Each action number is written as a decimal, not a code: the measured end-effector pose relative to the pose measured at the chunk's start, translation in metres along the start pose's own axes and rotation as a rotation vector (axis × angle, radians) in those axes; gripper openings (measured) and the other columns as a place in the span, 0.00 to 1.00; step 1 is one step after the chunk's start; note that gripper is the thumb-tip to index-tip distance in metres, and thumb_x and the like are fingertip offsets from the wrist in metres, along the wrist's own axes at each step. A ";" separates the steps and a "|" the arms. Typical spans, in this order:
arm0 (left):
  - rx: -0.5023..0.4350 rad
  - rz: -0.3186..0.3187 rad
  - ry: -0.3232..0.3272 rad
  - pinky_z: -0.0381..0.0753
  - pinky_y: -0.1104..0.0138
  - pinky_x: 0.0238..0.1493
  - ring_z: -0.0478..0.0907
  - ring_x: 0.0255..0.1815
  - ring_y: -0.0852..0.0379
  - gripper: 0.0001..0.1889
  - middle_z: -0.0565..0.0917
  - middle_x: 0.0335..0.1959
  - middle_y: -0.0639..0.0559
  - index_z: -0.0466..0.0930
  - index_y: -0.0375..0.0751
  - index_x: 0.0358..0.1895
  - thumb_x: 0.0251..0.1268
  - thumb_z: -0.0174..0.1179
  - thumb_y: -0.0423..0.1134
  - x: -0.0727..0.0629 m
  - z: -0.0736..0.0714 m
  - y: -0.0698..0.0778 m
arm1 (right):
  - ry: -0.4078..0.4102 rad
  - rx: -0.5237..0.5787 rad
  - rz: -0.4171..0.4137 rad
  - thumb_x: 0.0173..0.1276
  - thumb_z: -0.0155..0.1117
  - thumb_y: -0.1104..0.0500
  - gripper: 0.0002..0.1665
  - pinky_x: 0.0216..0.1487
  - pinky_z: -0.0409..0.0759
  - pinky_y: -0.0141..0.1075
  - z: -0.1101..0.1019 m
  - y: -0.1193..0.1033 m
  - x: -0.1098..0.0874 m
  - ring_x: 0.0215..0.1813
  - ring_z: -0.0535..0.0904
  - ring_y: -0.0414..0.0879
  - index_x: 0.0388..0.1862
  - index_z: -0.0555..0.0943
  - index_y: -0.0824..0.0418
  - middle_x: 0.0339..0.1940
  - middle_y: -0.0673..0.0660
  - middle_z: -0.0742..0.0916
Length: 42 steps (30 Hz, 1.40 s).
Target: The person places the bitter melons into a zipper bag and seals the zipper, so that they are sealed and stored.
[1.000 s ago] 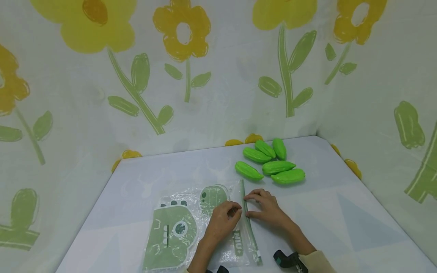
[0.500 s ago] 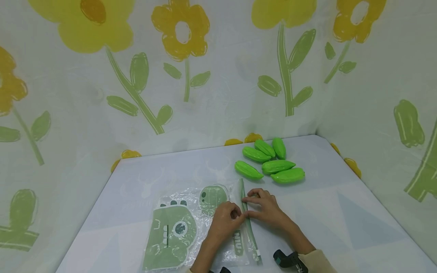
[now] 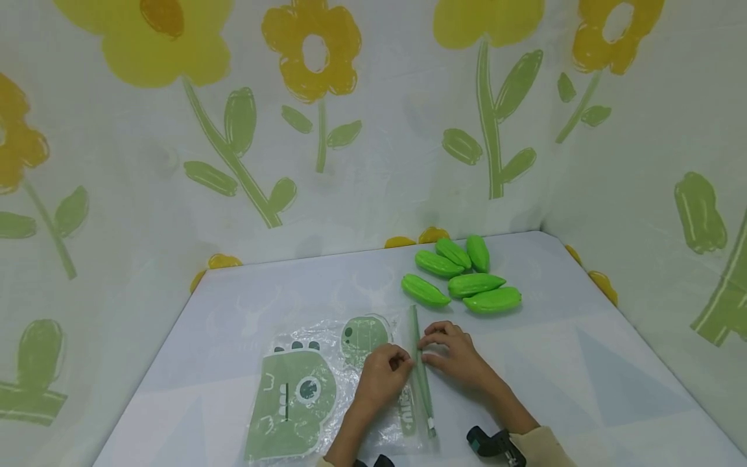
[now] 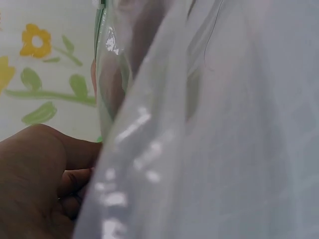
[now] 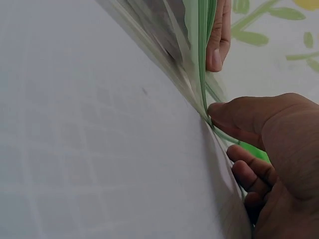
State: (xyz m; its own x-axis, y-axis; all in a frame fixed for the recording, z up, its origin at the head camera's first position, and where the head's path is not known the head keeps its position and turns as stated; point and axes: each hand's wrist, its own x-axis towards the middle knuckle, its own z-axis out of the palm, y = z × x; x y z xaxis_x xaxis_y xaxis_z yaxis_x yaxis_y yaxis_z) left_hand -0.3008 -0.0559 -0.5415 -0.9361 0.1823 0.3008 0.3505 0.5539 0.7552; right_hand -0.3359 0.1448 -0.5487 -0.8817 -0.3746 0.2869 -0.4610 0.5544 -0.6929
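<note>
A clear zip bag [image 3: 379,428] with green dinosaur prints lies flat on the table, its green zip strip [image 3: 423,383] along the right side. My left hand [image 3: 382,379] pinches the bag beside the strip, fingertips curled together. From the other side my right hand [image 3: 458,357] grips the strip's edge, thumb below the fingers. In the right wrist view the right thumb [image 5: 239,114] presses on the green strip [image 5: 202,55], and left-hand fingers [image 5: 218,50] show behind it. The clear plastic [image 4: 144,129] covers much of the left wrist view, partly hiding the left hand [image 4: 40,174].
Several bright green vegetable-shaped pieces [image 3: 475,285] lie in a group at the back right of the white table [image 3: 233,311]. A white slider [image 3: 430,425] sits near the strip's lower end. Flower-printed cloth walls [image 3: 385,162] stand behind and beside the table.
The zip strip's lower end has shifted slightly left and looks straighter. Left fingertips met the right thumb half a second ago and are now a little apart from it.
</note>
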 end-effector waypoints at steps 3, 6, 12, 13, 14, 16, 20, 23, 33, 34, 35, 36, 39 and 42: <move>-0.015 -0.009 0.000 0.73 0.71 0.29 0.69 0.26 0.66 0.05 0.75 0.26 0.61 0.83 0.44 0.30 0.63 0.67 0.33 0.000 -0.001 0.001 | 0.019 -0.020 -0.011 0.63 0.75 0.56 0.07 0.54 0.62 0.52 0.002 0.000 0.000 0.58 0.72 0.53 0.39 0.87 0.46 0.54 0.52 0.79; -0.022 0.003 0.004 0.72 0.71 0.28 0.69 0.25 0.66 0.05 0.74 0.25 0.61 0.83 0.44 0.31 0.65 0.66 0.35 0.000 -0.001 0.001 | 0.033 -0.005 -0.035 0.63 0.75 0.58 0.08 0.53 0.61 0.52 0.003 0.000 0.000 0.57 0.72 0.53 0.40 0.88 0.47 0.54 0.53 0.79; -0.014 0.048 0.002 0.74 0.72 0.28 0.71 0.26 0.67 0.05 0.76 0.26 0.61 0.84 0.44 0.32 0.66 0.66 0.38 0.001 0.000 -0.002 | 0.047 0.061 -0.042 0.64 0.73 0.63 0.10 0.58 0.61 0.58 0.002 -0.003 0.001 0.59 0.71 0.56 0.43 0.89 0.54 0.54 0.55 0.79; -0.009 0.051 -0.001 0.74 0.72 0.28 0.71 0.26 0.67 0.05 0.76 0.26 0.61 0.84 0.44 0.32 0.66 0.66 0.39 0.001 0.000 -0.003 | 0.046 0.059 -0.037 0.64 0.73 0.63 0.09 0.59 0.62 0.59 0.002 -0.004 0.001 0.59 0.71 0.56 0.43 0.88 0.55 0.54 0.56 0.79; -0.008 0.058 -0.005 0.75 0.72 0.29 0.71 0.26 0.67 0.05 0.76 0.26 0.61 0.84 0.44 0.32 0.65 0.67 0.39 0.001 0.000 -0.004 | 0.044 0.058 -0.028 0.63 0.73 0.64 0.09 0.60 0.62 0.59 0.002 -0.005 0.001 0.60 0.71 0.56 0.43 0.88 0.56 0.54 0.56 0.79; 0.007 0.069 -0.007 0.75 0.72 0.29 0.71 0.26 0.67 0.06 0.76 0.26 0.61 0.83 0.45 0.31 0.64 0.68 0.40 0.001 0.001 -0.005 | 0.039 0.058 -0.013 0.63 0.73 0.64 0.10 0.61 0.63 0.59 0.001 -0.006 0.001 0.60 0.71 0.57 0.43 0.88 0.57 0.54 0.57 0.79; 0.109 0.090 -0.012 0.73 0.71 0.31 0.69 0.26 0.66 0.11 0.75 0.24 0.61 0.81 0.48 0.28 0.61 0.72 0.48 0.001 0.004 -0.004 | 0.035 0.071 0.021 0.64 0.71 0.66 0.10 0.62 0.64 0.58 0.001 -0.007 0.001 0.61 0.71 0.57 0.44 0.88 0.57 0.54 0.56 0.79; 0.215 0.104 -0.014 0.69 0.70 0.33 0.65 0.26 0.65 0.14 0.72 0.22 0.61 0.80 0.49 0.27 0.57 0.73 0.51 0.000 0.007 -0.001 | 0.042 0.077 0.040 0.65 0.70 0.67 0.10 0.61 0.68 0.56 0.000 -0.007 0.002 0.61 0.72 0.56 0.43 0.88 0.57 0.54 0.55 0.79; 0.237 0.108 0.030 0.68 0.70 0.33 0.65 0.26 0.66 0.06 0.74 0.19 0.63 0.83 0.48 0.23 0.52 0.70 0.34 -0.002 0.008 0.004 | 0.049 0.126 0.079 0.69 0.67 0.65 0.08 0.60 0.74 0.53 -0.001 -0.005 0.001 0.61 0.75 0.54 0.44 0.87 0.57 0.54 0.54 0.79; 0.218 0.108 0.029 0.69 0.70 0.33 0.66 0.26 0.66 0.06 0.74 0.19 0.64 0.84 0.47 0.23 0.52 0.70 0.33 -0.001 0.007 0.003 | 0.052 0.133 0.083 0.69 0.67 0.65 0.08 0.60 0.74 0.54 -0.001 -0.006 0.001 0.62 0.74 0.55 0.44 0.87 0.57 0.54 0.54 0.79; 0.190 0.097 0.026 0.69 0.71 0.33 0.67 0.26 0.66 0.06 0.75 0.20 0.64 0.84 0.47 0.24 0.53 0.70 0.33 -0.001 0.007 0.003 | 0.054 0.141 0.088 0.69 0.67 0.66 0.08 0.60 0.74 0.54 -0.001 -0.006 0.001 0.62 0.74 0.55 0.43 0.87 0.57 0.54 0.54 0.79; 0.160 0.090 0.024 0.70 0.71 0.33 0.67 0.27 0.66 0.05 0.75 0.20 0.64 0.85 0.46 0.24 0.53 0.69 0.32 -0.001 0.006 0.003 | 0.057 0.146 0.091 0.68 0.68 0.66 0.08 0.60 0.73 0.54 -0.001 -0.006 0.001 0.62 0.74 0.55 0.43 0.87 0.57 0.54 0.54 0.79; 0.057 0.052 0.013 0.71 0.71 0.30 0.69 0.26 0.66 0.04 0.77 0.21 0.63 0.86 0.43 0.26 0.54 0.69 0.30 0.000 0.005 0.001 | 0.062 0.159 0.113 0.67 0.68 0.66 0.09 0.61 0.73 0.54 0.000 -0.005 0.001 0.62 0.74 0.54 0.43 0.87 0.56 0.53 0.53 0.79; -0.021 0.011 0.008 0.72 0.71 0.29 0.70 0.26 0.65 0.04 0.77 0.23 0.61 0.85 0.41 0.28 0.57 0.69 0.30 0.000 0.002 0.002 | 0.058 0.151 0.122 0.65 0.69 0.66 0.09 0.61 0.73 0.53 0.001 -0.004 0.002 0.62 0.74 0.53 0.42 0.87 0.54 0.53 0.52 0.79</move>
State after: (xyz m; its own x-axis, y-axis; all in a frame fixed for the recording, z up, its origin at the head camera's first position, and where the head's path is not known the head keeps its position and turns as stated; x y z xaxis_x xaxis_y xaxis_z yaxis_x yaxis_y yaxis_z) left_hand -0.2997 -0.0526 -0.5411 -0.9320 0.1813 0.3139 0.3613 0.5350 0.7637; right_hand -0.3353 0.1412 -0.5456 -0.9365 -0.2654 0.2292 -0.3336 0.4734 -0.8152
